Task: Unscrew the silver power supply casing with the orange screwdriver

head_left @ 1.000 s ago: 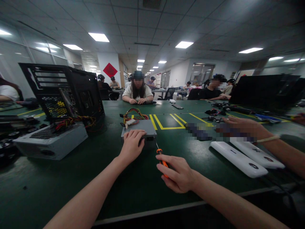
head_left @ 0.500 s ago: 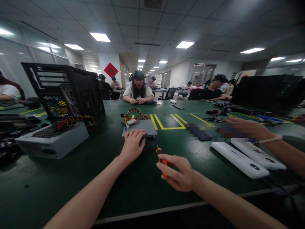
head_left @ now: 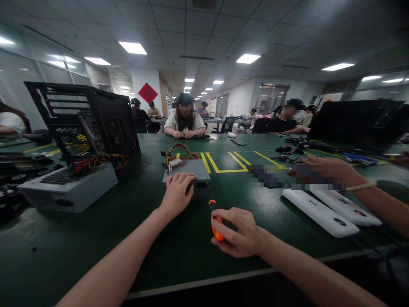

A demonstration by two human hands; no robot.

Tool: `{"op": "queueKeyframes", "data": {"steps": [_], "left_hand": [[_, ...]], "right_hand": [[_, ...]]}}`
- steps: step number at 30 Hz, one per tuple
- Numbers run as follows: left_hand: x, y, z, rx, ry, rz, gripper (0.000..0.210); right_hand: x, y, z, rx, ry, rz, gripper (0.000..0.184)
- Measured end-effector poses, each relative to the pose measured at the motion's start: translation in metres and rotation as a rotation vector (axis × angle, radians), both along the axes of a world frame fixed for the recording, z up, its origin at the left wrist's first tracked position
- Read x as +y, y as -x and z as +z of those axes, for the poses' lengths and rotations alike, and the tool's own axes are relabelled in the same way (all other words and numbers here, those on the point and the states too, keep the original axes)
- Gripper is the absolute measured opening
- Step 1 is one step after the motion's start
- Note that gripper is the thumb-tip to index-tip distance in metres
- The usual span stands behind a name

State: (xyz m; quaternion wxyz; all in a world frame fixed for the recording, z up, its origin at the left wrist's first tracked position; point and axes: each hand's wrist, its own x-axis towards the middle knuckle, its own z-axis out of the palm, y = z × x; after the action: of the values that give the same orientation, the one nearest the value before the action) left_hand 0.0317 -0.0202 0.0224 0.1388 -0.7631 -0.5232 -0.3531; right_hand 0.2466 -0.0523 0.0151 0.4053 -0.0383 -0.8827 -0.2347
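Clamping the orange-handled screwdriver [head_left: 217,232] in the right grip [head_left: 241,232], straighter than moments ago, likely mid-turn; bracing the power supply unit [head_left: 200,167] with the left grip [head_left: 177,192], laid unclenched.

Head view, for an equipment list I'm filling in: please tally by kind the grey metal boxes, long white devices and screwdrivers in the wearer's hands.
Grey metal boxes: 2
Long white devices: 2
Orange-handled screwdriver, in the right hand: 1
Total: 5

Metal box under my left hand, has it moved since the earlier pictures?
No, not visibly: against the yellow lines beside it, the metal box sits in the same place, your left hand resting on it.
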Motion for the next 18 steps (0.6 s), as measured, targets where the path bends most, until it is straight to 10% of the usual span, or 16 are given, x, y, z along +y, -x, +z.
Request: {"op": "queueKeyframes", "data": {"steps": [18], "left_hand": [[0.0004,-0.0001,-0.0001,-0.009,0.005,-0.002,0.025]], "right_hand": [[0.0012,0.0033,-0.0030,0.049,0.076,-0.005,0.027]]}}
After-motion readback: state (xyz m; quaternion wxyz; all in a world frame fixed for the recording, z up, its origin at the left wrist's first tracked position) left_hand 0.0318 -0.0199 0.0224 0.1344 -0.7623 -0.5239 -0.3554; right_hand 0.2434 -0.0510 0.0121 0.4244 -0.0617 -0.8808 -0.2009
